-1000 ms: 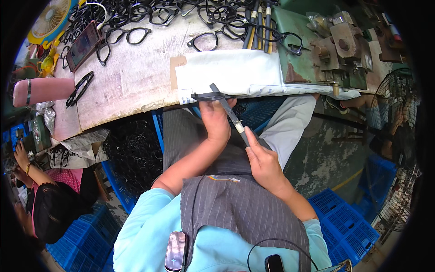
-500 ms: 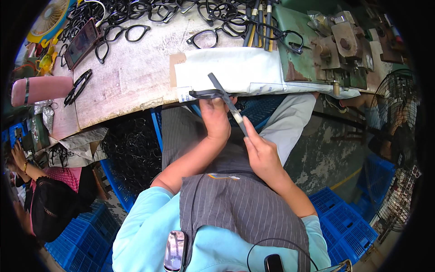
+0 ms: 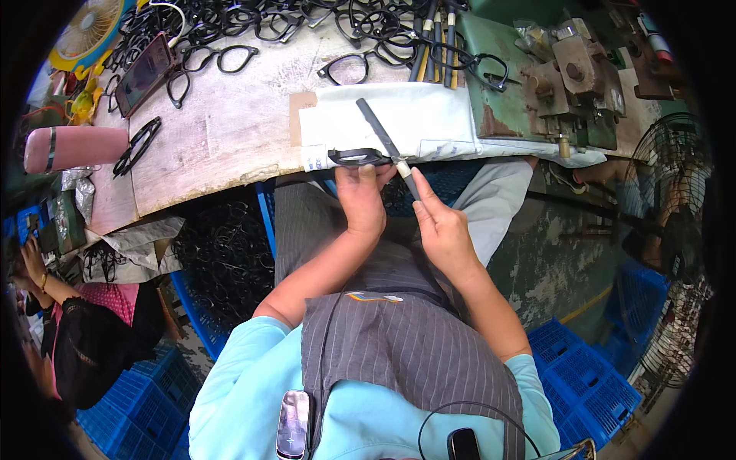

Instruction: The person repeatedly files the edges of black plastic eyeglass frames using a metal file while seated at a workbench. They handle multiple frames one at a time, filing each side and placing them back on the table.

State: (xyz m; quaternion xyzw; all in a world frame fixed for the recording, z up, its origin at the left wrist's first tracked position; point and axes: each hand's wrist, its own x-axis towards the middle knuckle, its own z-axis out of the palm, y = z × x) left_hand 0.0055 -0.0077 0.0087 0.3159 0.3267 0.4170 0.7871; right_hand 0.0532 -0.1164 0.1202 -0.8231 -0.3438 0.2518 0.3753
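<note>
At the front edge of the bench, my left hand [image 3: 362,203] grips a black eyeglass frame [image 3: 353,159] between thumb and fingers. The frame is turned nearly edge-on. My right hand [image 3: 445,231] is closed around the lower end of a long, flat, dark grey file [image 3: 376,126] with a pale band near the grip. The file slants up and to the left, crossing at the frame's right end; I cannot tell whether they touch. Beneath the frame and file lies a white cloth [image 3: 337,115] on the bench.
Black eyeglass frames [image 3: 222,57] are heaped along the back of the bench, beside several upright sticks [image 3: 437,61]. A phone [image 3: 146,77] and pink case [image 3: 77,148] lie left. Right stand a green metal machine [image 3: 575,84] and fan [image 3: 671,176]. Another person's arm [image 3: 50,284] shows at far left.
The file has shifted up and away from me, with my right hand moving the same way. The eyeglass frame has moved slightly right in my left hand.
</note>
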